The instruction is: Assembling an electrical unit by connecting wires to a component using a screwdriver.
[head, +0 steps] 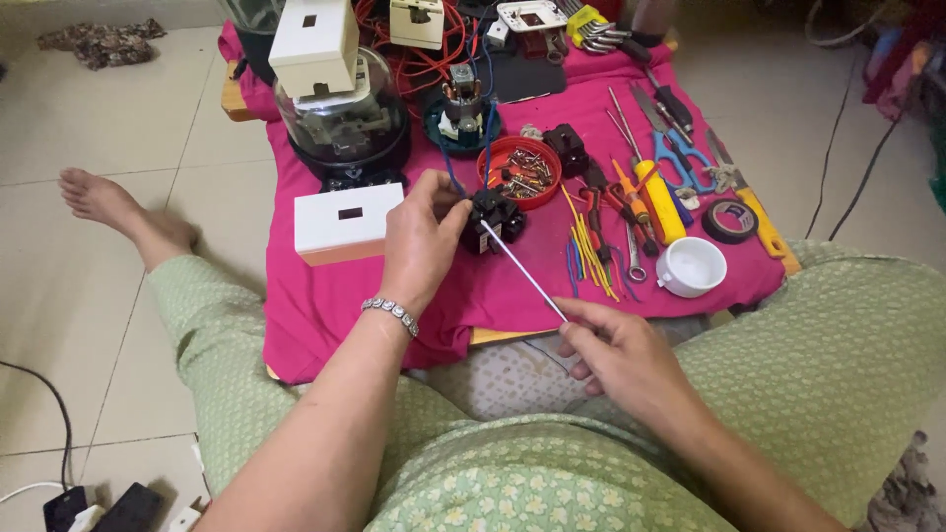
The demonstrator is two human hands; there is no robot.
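Black part (495, 219) pinched in left hand (422, 241) grip; right hand (616, 353) grip clenched on thin rod (522, 269).

A pink cloth (325, 296), red bowl (498, 150), white cup (692, 267) and green floral trousers (512, 483).

Matt black plastic part (493, 219), thin shiny metal rod (522, 270), pink cloth (325, 296), glossy white plastic cup (692, 267), smooth floor tiles (89, 128).
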